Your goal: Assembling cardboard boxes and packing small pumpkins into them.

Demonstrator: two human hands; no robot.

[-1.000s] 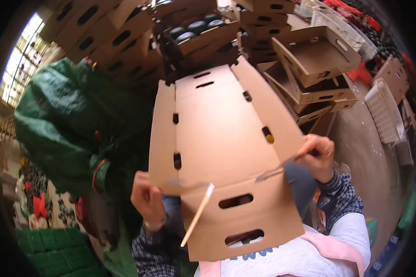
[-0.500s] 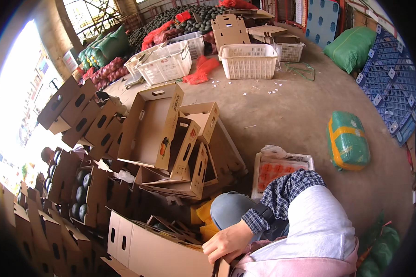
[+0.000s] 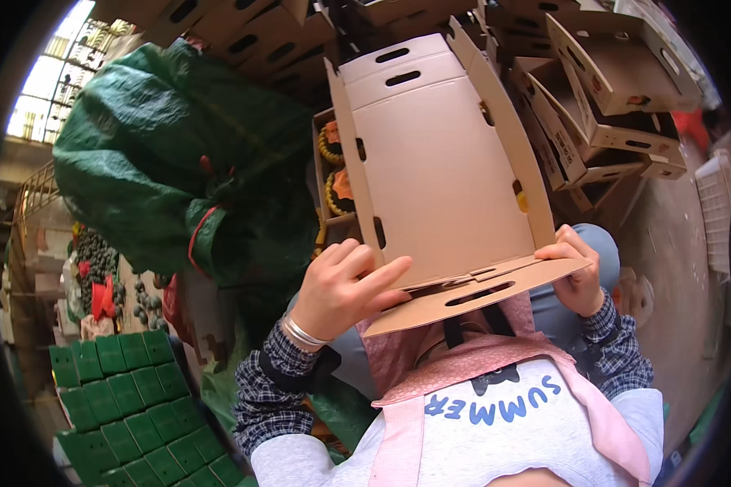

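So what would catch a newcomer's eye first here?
First, the cardboard box in the middle, with the left hand and right hand at its near end. Then the bulky green sack at upper left, and the rows of green packs at lower left.

Looks like a produce packing shed or warehouse floor, not a home or shop. Evidence: stacked brown cardboard cartons (image 3: 276,50) with cut-out handholds along the far side, open cardboard trays (image 3: 629,61) piled loosely at right, partly folded carton (image 3: 439,178) across the worker's lap. White plastic crate (image 3: 716,215) on a bare, scuffed floor (image 3: 666,341). Big green tarp bundle (image 3: 138,162) at left, rows of green packs (image 3: 134,410) below it. Dark round items (image 3: 97,252), likely produce, heaped near the bright barred window (image 3: 67,61) side.
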